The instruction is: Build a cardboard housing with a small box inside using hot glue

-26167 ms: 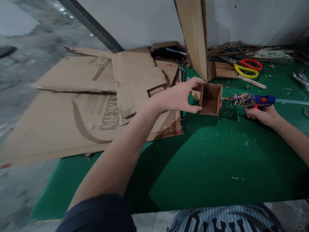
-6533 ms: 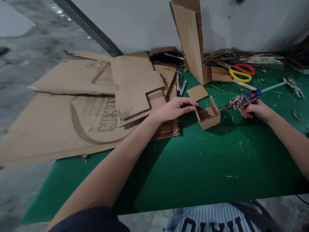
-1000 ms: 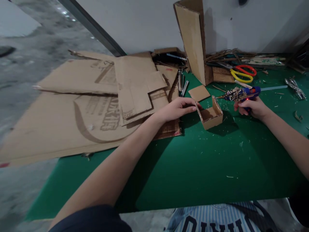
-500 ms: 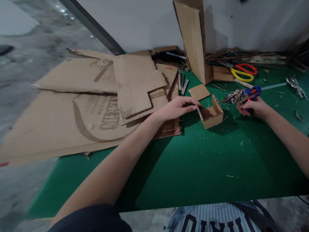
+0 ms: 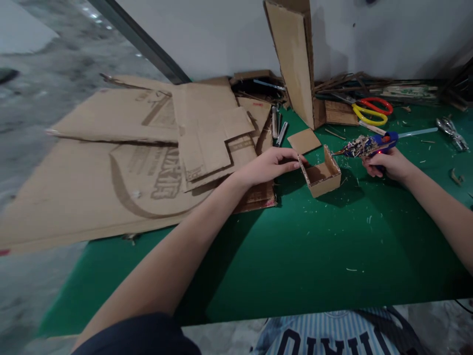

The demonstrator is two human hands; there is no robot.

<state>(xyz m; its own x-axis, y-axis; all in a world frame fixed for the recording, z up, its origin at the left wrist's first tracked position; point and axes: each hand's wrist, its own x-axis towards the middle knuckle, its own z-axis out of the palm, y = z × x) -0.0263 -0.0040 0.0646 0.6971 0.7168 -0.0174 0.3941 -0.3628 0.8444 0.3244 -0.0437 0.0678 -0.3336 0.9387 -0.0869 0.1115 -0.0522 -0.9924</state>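
A small open cardboard box point(image 5: 320, 173) sits on the green table point(image 5: 314, 246). My left hand point(image 5: 269, 165) rests beside it, fingers pinched on the box's left wall. My right hand point(image 5: 388, 162) is wrapped round a blue hot glue gun point(image 5: 369, 145) crusted with scraps. The gun's nozzle points left at the box's upper right wall, close to its top edge. A clear glue stick juts from the back of the gun. A loose cardboard square point(image 5: 303, 140) lies just behind the box.
Large flattened cardboard sheets point(image 5: 140, 148) cover the table's left side. A tall cardboard piece point(image 5: 293, 59) leans on the wall. Red and yellow scissors point(image 5: 371, 111), wooden sticks, metal pliers point(image 5: 451, 130) and scraps lie along the back right.
The glue gun's nozzle has dipped slightly and come closer to the box's right wall. My left hand has stayed on the box.
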